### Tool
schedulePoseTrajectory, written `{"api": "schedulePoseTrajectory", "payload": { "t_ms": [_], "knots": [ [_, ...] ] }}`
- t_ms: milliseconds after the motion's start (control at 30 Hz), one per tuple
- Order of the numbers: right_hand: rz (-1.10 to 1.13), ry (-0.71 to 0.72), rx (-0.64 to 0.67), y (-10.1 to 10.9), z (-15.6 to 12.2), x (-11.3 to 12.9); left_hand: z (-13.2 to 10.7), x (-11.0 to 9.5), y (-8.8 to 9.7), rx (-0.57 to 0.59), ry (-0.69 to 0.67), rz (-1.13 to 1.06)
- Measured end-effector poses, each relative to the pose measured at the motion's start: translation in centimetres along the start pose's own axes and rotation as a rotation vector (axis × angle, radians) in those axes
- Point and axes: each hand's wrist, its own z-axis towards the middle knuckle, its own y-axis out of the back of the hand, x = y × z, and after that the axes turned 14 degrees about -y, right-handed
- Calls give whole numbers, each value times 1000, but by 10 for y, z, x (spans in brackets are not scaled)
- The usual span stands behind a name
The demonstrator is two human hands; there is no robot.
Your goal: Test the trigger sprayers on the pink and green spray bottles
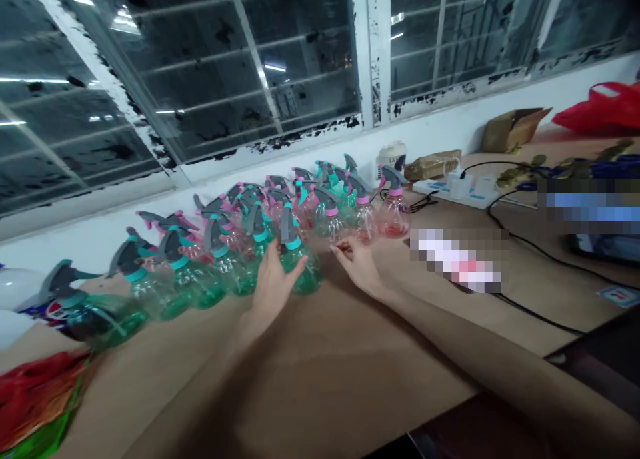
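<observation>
Several small spray bottles, green and pink with grey triggers, stand in a crowded row along the back of a brown table (pixel 320 372). My left hand (pixel 273 282) is wrapped around the front green spray bottle (pixel 303 262), thumb on its right side. My right hand (pixel 357 259) reaches toward the pink spray bottles (pixel 350 222) just behind it, fingers loosely spread and holding nothing I can see. Both forearms stretch across the table from the lower right.
A white power strip (pixel 463 189) with plugs and black cables (pixel 530 246) lies at the right. A cardboard box (pixel 513 129) and red bag (pixel 600 109) sit at the far right. Red and green bags (pixel 37 402) lie at lower left. Windows (pixel 225 66) run behind.
</observation>
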Motion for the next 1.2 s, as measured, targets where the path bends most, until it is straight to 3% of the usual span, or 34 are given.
{"api": "schedulePoseTrajectory", "payload": {
  "t_ms": [367, 533, 633, 733, 833, 933, 1000, 1200],
  "knots": [
    [-19, -43, -86, 0, 2, 2, 43, 21, -39, -112, -16, -14],
    [-150, -214, -116, 10, 5, 4, 41, 26, -39, -170, -71, -31],
    [-244, -331, -109, 13, 7, 5, 28, 16, -28, -245, -155, -8],
    [-264, -413, -90, 15, 7, 6, 16, -3, -19, -322, -339, 24],
    [-235, -463, -68, 15, 6, 7, 16, -25, -22, -245, -422, -8],
    [-191, -460, -59, 15, 6, 8, 32, -41, -40, -167, -385, -42],
    [-203, -477, -53, 16, 8, 8, 48, -46, -53, -153, -289, -82],
    [-278, -532, -42, 22, 17, 7, 83, -47, -83, -90, -68, -23]
  ]
}}
